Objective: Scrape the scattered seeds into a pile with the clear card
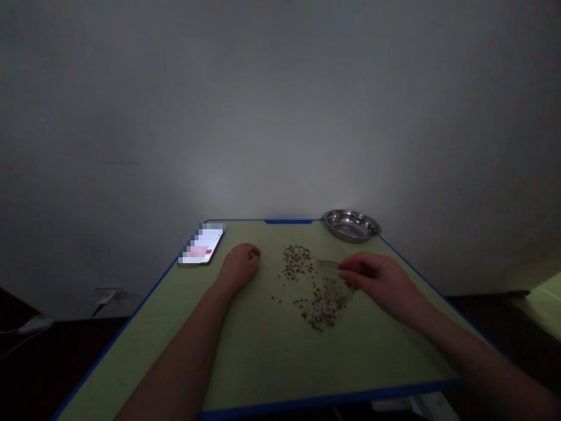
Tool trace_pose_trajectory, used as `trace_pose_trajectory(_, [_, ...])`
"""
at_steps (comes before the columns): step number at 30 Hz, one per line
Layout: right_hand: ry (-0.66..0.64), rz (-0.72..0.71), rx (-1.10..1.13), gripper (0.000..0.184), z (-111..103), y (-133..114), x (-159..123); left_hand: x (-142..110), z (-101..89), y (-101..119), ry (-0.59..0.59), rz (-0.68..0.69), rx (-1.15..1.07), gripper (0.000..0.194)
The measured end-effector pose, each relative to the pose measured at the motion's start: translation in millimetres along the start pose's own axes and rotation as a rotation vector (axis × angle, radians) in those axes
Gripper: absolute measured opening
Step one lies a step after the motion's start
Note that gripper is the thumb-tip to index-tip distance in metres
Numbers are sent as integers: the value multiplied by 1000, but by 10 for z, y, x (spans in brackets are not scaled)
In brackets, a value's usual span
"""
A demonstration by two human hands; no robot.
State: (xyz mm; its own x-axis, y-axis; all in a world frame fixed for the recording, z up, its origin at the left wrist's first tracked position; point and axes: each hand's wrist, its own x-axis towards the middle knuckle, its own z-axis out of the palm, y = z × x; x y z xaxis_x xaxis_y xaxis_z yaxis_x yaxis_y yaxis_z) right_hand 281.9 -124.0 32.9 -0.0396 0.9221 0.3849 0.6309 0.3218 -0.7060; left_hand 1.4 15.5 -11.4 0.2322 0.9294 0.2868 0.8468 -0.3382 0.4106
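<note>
My right hand (377,279) pinches a thin, pale metal tool that looks like tweezers (328,263), its tips pointing left at the grains. A small pile of dark and pale grains (298,261) lies just left of those tips. Closer to me spreads a second pile of mixed dark and pale grains (322,307), partly beneath my right hand's fingers. My left hand (241,266) rests on the table left of the piles, fingers curled in loosely, with nothing visible in them.
A shallow steel bowl (353,225) stands at the table's far right corner. Near the far left edge lies a phone (204,245) with its screen lit. The pale green table (263,362) has a blue rim, and a grey wall (280,117) rises behind it.
</note>
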Motion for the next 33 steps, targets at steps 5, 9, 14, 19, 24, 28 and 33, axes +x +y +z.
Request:
trace_pose_trajectory(5, [-254, 312, 212, 12, 148, 171, 71, -8, -19, 18, 0, 1, 8, 27])
trace_pose_trajectory(9, [-275, 331, 104, 9, 234, 282, 21, -17, -28, 38, 4, 4, 12, 27])
trace_pose_trajectory(14, [-229, 202, -80, 11, 224, 332, -3, -3, -6, 24, 11, 2, 13, 27])
trace_pose_trajectory(19, [-219, 180, -102, 4, 203, 349, -56, 8, 9, 10, 2, 3, 11, 27])
trace_pose_trajectory(24, [-177, 171, -73, 6, 181, 419, -92, 5, 15, 8, 15, 9, 14, 29])
trace_pose_trajectory(28, [-169, 174, 57, 13, 112, 488, -64, 9, 17, 2, 12, 9, 24, 28])
trace_pose_trajectory(33, [-138, 228, 98, 23, 29, 563, -62, 10, 12, 4, 6, 11, 23, 28])
